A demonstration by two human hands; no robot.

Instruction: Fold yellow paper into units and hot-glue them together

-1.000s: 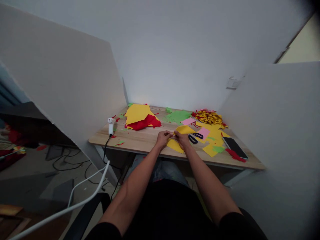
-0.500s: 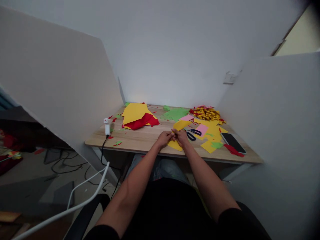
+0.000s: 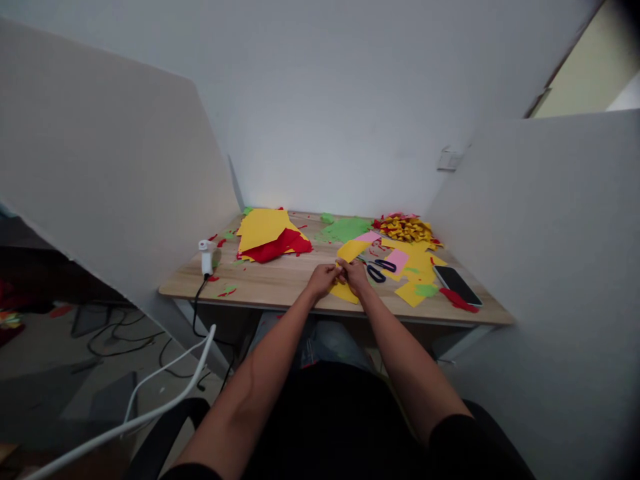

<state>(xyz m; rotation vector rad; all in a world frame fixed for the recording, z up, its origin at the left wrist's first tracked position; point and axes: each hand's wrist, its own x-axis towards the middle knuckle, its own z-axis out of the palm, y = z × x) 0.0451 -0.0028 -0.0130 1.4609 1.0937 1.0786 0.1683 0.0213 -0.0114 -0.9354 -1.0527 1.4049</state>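
My left hand and my right hand meet fingertip to fingertip above the front part of the wooden table. Both are closed in a pinch, and whatever lies between the fingers is too small to make out. One yellow piece shows just beyond my fingers, and another yellow piece shows below them. Scissors with dark handles lie just right of my right hand, with their blades partly hidden.
At the back left lie yellow sheets over red material. Green pieces and a yellow-red pile are at the back. A phone lies right, a white corded tool left. Panels flank the table.
The whole view has shifted slightly, so the table and its things appear a little further left. My hands remain together in nearly the same pose.
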